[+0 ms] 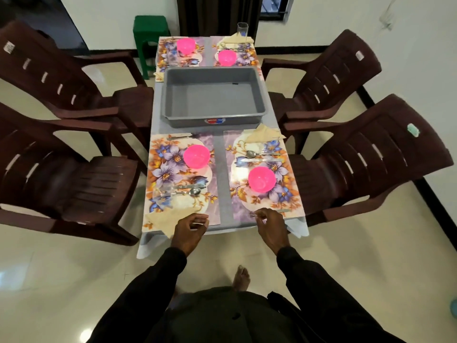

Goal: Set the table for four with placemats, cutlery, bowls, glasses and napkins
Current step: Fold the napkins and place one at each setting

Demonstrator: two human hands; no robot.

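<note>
Four floral placemats lie on the grey table, each with a pink bowl: near left, near right, far left, far right. My right hand pinches a fork at the front edge of the near right placemat. My left hand hovers loosely curled over the front edge of the near left placemat, beside a beige napkin. A spoon and knife lie on the left mat, another spoon and napkin on the right. A clear glass stands at the far right setting.
An empty grey plastic tub sits mid-table between the near and far settings. Four dark brown plastic chairs flank the table, two left and two right. A green stool stands behind the table. I stand at the table's near end.
</note>
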